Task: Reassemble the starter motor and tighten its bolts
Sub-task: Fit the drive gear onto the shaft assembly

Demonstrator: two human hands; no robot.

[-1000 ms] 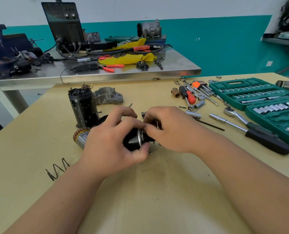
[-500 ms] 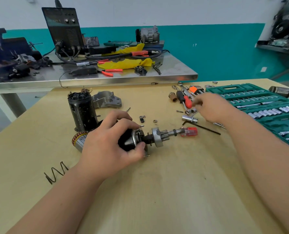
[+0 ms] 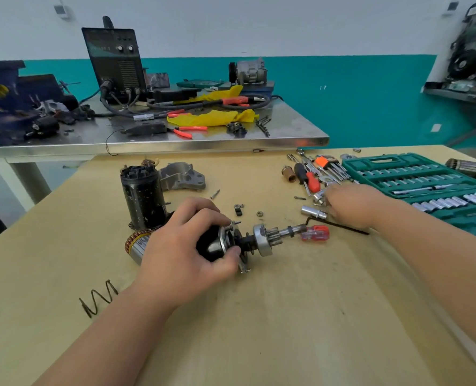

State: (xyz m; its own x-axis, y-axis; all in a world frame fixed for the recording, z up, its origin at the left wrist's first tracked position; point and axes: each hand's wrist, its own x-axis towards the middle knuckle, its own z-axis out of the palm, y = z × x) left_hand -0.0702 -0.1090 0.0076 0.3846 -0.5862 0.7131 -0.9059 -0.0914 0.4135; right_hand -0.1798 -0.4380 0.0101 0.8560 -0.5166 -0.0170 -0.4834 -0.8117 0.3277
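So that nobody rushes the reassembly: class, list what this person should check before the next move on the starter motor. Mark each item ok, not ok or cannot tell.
1. Left hand holds the drive unit down on the table: ok.
2. Right hand has picked a tool: cannot tell, as it is blurred among the loose tools.
3. Housing stands upright beside the left hand: ok.
4. Screwdriver is clear of the shaft: not ok, its red handle lies at the shaft end.
5. Loose nut and screw are in sight on the table: ok.
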